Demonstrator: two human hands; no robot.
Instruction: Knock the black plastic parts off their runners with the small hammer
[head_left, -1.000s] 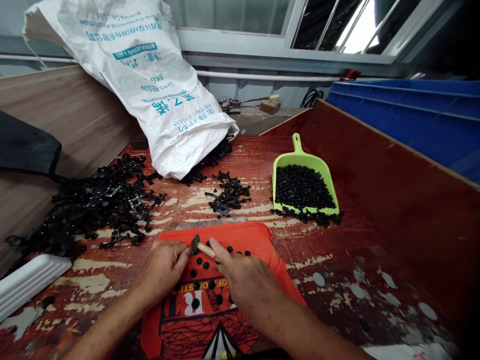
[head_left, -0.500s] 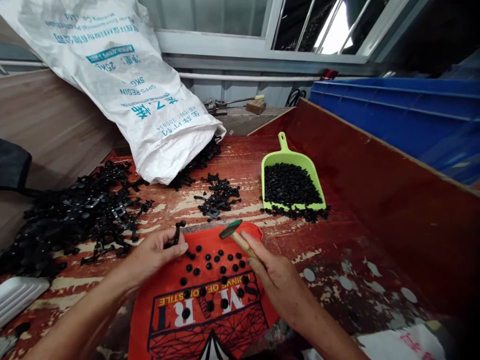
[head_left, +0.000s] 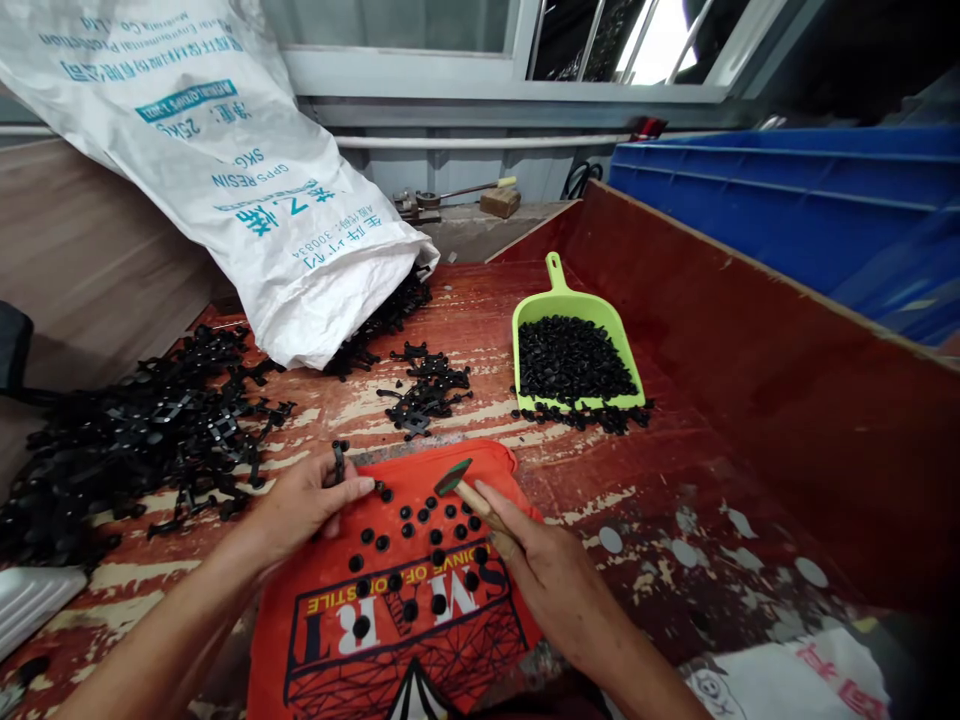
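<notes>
My left hand (head_left: 304, 505) pinches a black plastic part (head_left: 340, 460) with small round ends, held over the upper left of a red cloth (head_left: 322, 640). Its fingers partly hide the part. In my right hand (head_left: 544, 550) is a small hammer (head_left: 469, 490), its wooden handle gripped and its dark green head tilted above the cloth. Several round black caps (head_left: 409, 610) lie spread over the cloth between my hands, on its printed lettering.
Loose black parts (head_left: 172, 410) are heaped at left, with a smaller pile (head_left: 427, 390) ahead. A white sack (head_left: 300, 260) leans at the back. Round black pieces fill a green dustpan (head_left: 559, 280). A wooden board (head_left: 712, 370) and blue crate (head_left: 780, 200) stand at right.
The view has shifted slightly, so the surroundings sit further left. My left hand has turned the black part more upright. The hammer stays in my right hand over the cloth.
</notes>
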